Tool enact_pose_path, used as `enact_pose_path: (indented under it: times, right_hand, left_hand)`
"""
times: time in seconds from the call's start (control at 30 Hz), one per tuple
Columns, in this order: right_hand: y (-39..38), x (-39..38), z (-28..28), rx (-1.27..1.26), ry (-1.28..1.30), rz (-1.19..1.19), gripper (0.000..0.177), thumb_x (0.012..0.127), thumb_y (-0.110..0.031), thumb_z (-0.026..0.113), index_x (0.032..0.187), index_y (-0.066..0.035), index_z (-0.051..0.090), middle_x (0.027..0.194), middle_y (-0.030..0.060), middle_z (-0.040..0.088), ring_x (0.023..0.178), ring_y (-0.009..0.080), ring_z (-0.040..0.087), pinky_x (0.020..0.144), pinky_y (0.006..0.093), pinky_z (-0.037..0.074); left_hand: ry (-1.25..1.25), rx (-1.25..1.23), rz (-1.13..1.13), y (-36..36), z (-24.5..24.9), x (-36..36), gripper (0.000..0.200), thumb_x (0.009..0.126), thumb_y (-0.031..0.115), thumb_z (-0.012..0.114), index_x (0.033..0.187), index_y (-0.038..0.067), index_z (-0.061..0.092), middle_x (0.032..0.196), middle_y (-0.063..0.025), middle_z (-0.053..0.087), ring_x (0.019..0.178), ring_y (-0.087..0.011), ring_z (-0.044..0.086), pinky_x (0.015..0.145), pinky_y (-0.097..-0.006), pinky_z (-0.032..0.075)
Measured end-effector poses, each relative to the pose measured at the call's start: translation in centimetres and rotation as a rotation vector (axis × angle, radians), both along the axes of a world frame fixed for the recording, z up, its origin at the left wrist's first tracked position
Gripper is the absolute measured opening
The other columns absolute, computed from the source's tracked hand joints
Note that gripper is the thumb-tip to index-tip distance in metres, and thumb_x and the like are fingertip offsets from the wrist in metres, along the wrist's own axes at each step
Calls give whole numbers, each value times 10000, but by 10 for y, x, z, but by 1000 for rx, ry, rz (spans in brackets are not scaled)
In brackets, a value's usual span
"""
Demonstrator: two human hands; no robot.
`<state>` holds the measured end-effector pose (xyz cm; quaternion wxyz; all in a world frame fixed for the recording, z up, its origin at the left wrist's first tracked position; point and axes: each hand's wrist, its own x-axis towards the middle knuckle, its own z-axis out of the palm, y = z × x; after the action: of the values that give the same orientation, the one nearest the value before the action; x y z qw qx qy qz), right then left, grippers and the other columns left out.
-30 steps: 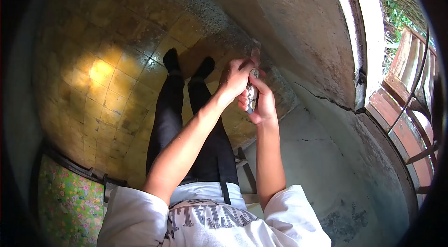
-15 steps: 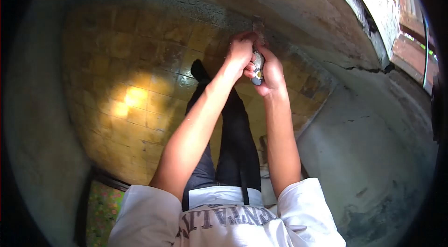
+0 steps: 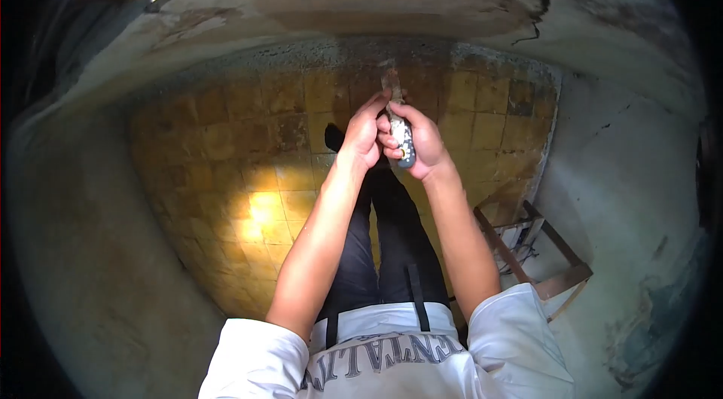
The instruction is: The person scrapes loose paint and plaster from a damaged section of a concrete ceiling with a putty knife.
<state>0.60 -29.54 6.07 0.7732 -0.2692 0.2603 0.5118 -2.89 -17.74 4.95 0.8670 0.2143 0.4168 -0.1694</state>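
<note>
Both my hands are raised together in front of me over the floor. My right hand [image 3: 428,149] is wrapped around the grey speckled handle of a small knife-like tool [image 3: 404,144]. Its rusty, blade-like end [image 3: 391,87] sticks out beyond my fingers. My left hand [image 3: 363,140] is closed against the same tool from the left, fingertips on it near the base of the blade. Whether the blade is fully unfolded is too small to tell.
Below are my legs in black trousers [image 3: 399,241] on a worn yellow tiled floor [image 3: 248,173]. A wooden frame or stool [image 3: 531,244] stands to the right by a grey concrete wall [image 3: 633,173]. A stained, cracked wall [image 3: 339,0] runs along the far side.
The view has swung left, so the window and fence on the right are gone and the wooden frame appears. Both hands stay together on the tool, now nearer the middle of the view.
</note>
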Motion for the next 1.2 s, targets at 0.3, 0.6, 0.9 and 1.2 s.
enact_pose_path:
  times: [0.3, 0.6, 0.9, 1.2]
  right_hand:
    - [-34, -17, -5, -147, -45, -227, 248, 933, -286, 549, 831, -60, 529, 683, 37, 536, 490, 113, 503, 380, 247, 382]
    - [-56, -4, 3, -218, -111, -331, 227, 943, -365, 533, 917, -142, 500, 696, 5, 515, 455, 79, 472, 355, 240, 367]
    - [-63, 29, -17, -359, -234, -527, 311, 955, -352, 523, 1152, -115, 560, 865, 6, 557, 760, 102, 541, 682, 268, 458]
    - [-31, 87, -24, -114, -143, -607, 481, 931, -217, 508, 1401, -164, 423, 801, 12, 550, 682, 116, 537, 540, 267, 425]
  left_hand:
    - [21, 245, -181, -45, -4, 5, 320, 970, 297, 484, 1153, 42, 547, 586, 31, 437, 354, -58, 379, 278, -233, 325]
    - [-158, 531, -422, -75, 26, 31, 484, 961, 243, 485, 1403, 53, 426, 665, 42, 462, 425, -23, 369, 358, -184, 301]
    - [-226, 636, -604, -92, 21, 52, 507, 931, 296, 549, 1373, 62, 465, 792, 53, 525, 669, -12, 469, 575, -182, 354]
    - [-73, 611, -605, -58, 20, 106, 301, 817, 290, 640, 1062, 159, 525, 796, 69, 492, 702, -47, 434, 559, -235, 309]
